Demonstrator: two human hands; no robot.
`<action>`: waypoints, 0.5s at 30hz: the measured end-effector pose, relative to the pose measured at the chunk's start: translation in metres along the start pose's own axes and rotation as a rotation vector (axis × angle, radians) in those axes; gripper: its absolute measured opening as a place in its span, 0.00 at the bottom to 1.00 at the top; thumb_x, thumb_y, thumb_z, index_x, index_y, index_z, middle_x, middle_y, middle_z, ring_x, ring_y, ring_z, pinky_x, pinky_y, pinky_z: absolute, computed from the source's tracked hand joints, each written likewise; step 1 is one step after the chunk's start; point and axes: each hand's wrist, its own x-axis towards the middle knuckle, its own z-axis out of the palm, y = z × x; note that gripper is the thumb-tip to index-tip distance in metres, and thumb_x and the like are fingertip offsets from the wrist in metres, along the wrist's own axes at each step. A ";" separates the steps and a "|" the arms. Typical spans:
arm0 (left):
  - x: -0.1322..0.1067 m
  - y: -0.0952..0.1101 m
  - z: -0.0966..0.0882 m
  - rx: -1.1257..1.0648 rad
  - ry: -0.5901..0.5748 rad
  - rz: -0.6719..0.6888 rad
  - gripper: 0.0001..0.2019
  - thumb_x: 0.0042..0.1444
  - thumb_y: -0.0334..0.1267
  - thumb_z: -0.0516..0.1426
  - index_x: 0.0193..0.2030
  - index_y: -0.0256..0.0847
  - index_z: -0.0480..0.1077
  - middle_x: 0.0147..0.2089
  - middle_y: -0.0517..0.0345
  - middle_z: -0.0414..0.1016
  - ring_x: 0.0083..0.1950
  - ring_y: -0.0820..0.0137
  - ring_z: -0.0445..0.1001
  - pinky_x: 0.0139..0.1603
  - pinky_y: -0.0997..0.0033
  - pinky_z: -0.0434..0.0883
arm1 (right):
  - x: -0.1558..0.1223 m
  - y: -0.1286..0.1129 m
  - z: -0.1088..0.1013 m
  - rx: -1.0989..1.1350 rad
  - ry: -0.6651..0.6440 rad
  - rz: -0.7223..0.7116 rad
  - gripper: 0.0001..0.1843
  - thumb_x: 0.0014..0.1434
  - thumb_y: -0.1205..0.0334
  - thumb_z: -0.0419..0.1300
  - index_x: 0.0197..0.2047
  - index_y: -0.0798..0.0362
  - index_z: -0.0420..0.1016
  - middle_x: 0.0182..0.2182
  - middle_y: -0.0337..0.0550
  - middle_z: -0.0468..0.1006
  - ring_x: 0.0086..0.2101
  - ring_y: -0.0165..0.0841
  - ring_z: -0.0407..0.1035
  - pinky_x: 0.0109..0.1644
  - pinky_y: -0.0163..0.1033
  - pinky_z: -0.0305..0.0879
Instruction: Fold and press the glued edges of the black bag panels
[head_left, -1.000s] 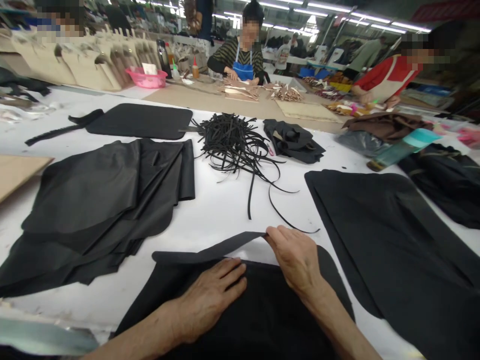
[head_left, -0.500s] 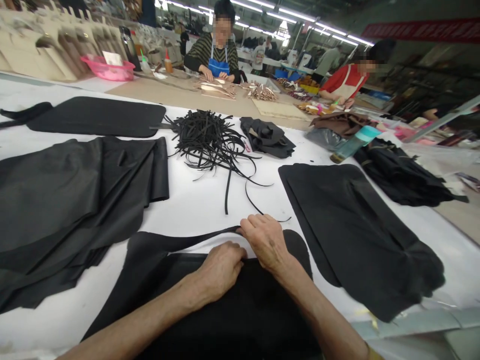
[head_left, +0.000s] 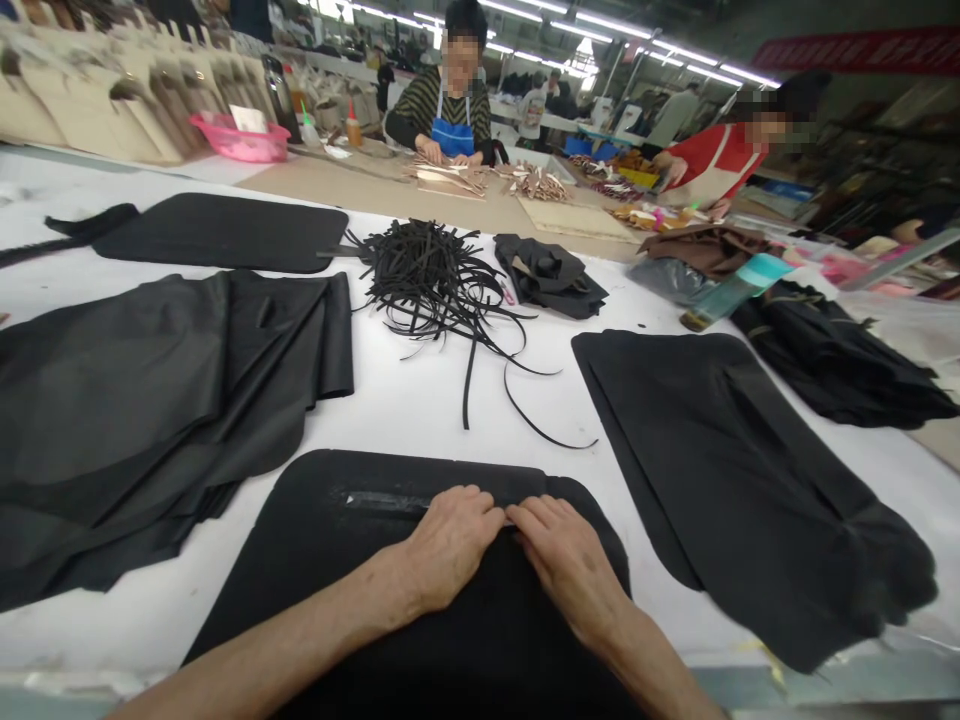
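In the head view a black leather-like panel [head_left: 300, 560] with rounded corners lies in front of me. A narrow slot [head_left: 386, 501] with a glossy edge and a speck of white runs near its far side. My left hand [head_left: 454, 548] is closed at the right part of that slot, fingers curled down on the panel. Close beside it, fingertips almost touching the left, my right hand [head_left: 568, 555] grips the same panel, its thumb tucked under. Both sets of fingertips are partly hidden.
A heap of thin black strips [head_left: 420, 270] lies beyond the panel. Black panels [head_left: 712, 430] are stacked at right, folded black sheets [head_left: 142, 370] at left. A teal-capped bottle [head_left: 739, 290] lies tilted at back right. Two people work across the table.
The far edge of the panel, held raised by my right hand before, now lies flat. My right hand has come down and nearer to me, beside the left. The view has shifted slightly.
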 end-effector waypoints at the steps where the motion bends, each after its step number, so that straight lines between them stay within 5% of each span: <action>1: -0.004 -0.002 -0.002 0.021 -0.004 0.017 0.05 0.54 0.27 0.52 0.37 0.39 0.65 0.38 0.55 0.68 0.39 0.64 0.66 0.42 0.64 0.66 | 0.000 0.000 0.004 -0.038 0.001 -0.012 0.11 0.61 0.75 0.50 0.41 0.53 0.70 0.33 0.42 0.71 0.34 0.36 0.63 0.39 0.42 0.56; 5: -0.036 -0.021 -0.017 0.100 -0.005 -0.011 0.06 0.55 0.27 0.52 0.39 0.39 0.64 0.39 0.56 0.67 0.39 0.64 0.63 0.41 0.64 0.64 | 0.002 0.002 0.014 -0.074 0.010 -0.009 0.12 0.61 0.76 0.48 0.39 0.53 0.69 0.31 0.42 0.68 0.33 0.37 0.61 0.37 0.42 0.54; 10: -0.080 -0.050 -0.029 0.110 0.041 -0.226 0.10 0.60 0.26 0.47 0.41 0.41 0.67 0.39 0.56 0.68 0.40 0.65 0.63 0.42 0.64 0.61 | 0.001 -0.003 0.021 -0.109 0.004 0.034 0.13 0.58 0.78 0.48 0.35 0.52 0.68 0.31 0.43 0.67 0.33 0.38 0.60 0.36 0.43 0.52; 15: -0.090 -0.061 -0.027 0.106 0.038 -0.308 0.10 0.59 0.26 0.48 0.38 0.41 0.69 0.38 0.56 0.68 0.40 0.64 0.63 0.41 0.63 0.60 | 0.005 -0.013 0.022 -0.142 -0.016 0.086 0.14 0.56 0.80 0.51 0.36 0.52 0.69 0.32 0.43 0.68 0.34 0.39 0.60 0.38 0.44 0.53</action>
